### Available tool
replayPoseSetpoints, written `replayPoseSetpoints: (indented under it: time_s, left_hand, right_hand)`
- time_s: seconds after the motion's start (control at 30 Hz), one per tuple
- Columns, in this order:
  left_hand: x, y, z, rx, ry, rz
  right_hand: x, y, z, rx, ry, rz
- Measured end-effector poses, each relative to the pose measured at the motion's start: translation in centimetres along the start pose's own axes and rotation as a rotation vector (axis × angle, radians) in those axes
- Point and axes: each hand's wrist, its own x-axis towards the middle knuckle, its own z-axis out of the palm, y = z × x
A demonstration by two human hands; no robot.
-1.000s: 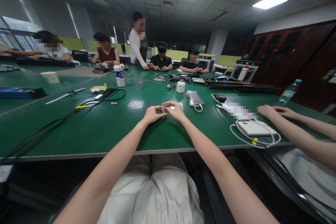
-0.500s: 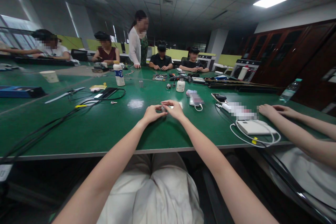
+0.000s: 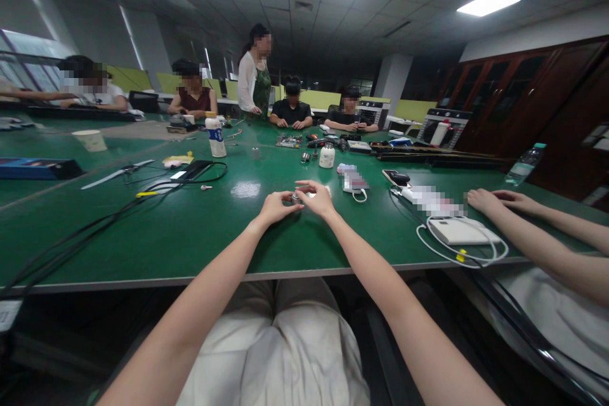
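A small silver cylinder (image 3: 296,198) stands on the green table in front of me, partly hidden by fingers. My left hand (image 3: 276,208) is closed round its left side, thumb and fingertips against it. From the right, my right hand (image 3: 317,199) pinches the cylinder near its top, with the other fingers stretched over toward my left hand. Farther off, a similar grey cylinder (image 3: 255,153) stands by itself. A white jar (image 3: 327,157) and a phone-like item with a white cable (image 3: 353,181) lie beyond my right hand.
Black cables (image 3: 137,206) and a small key-like piece (image 3: 206,188) lie to the left, near a white bottle with a blue label (image 3: 216,137). At right are a white box (image 3: 464,232) with a looped cable and a co-worker's hands (image 3: 485,200). Several people sit across the green table (image 3: 190,247).
My hands stay at the cylinder, with only slight finger movement at its top. Across the table, the standing person has straightened and drawn a hand back from the tabletop.
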Motion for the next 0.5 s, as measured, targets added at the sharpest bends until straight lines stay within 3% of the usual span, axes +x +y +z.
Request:
replayPoseSetpoints:
  time_s: [0.23,0.4,0.5]
  left_hand:
    - [0.0,-0.2,0.0,-0.012,0.000,0.018]
    - [0.1,-0.3,0.2,-0.011,0.009,0.022]
    - [0.2,-0.4,0.4,0.005,0.022,0.012]
  right_hand:
    - [0.1,0.0,0.4,-0.007,0.000,-0.011]
    - [0.5,0.4,-1.0,-0.027,0.080,0.040]
    - [0.4,1.4,-2.2,-0.075,0.005,0.139]
